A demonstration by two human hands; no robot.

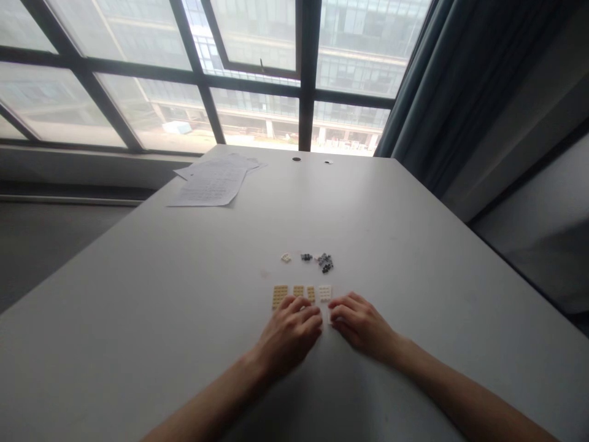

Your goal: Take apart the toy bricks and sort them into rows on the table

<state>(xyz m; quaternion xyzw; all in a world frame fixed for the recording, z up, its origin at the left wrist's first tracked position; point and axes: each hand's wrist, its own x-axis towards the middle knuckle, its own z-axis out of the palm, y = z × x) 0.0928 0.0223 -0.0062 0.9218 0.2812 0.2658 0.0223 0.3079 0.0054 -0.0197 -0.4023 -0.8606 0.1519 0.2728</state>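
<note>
- Out at the far left, sheets of printed paper (211, 181) overlap on the white table (138, 294), well apart from the action; a dark curtain (427, 86) hangs on the right, beside the window frame (307, 80).
- Beyond the hands, a loose line of bits: small white pieces (286, 258), then a dark grey piece (306, 257), then a grey heap (325, 262).
- Nearer in, a neat row: large tan plate (280, 296), medium tan plate (299, 290), narrow tan plate (311, 293), studded white plate (325, 293).
- And here's the obstruction: the left hand (294, 325) covers the near part of the medium plate, its fingers curled; whether they grip anything, I cannot tell.
- Over to the right hand (361, 322), fingers bent, tips at a small pale piece (329, 316) just on the near side of the studded white plate; pinched or merely touched, I cannot tell.
</note>
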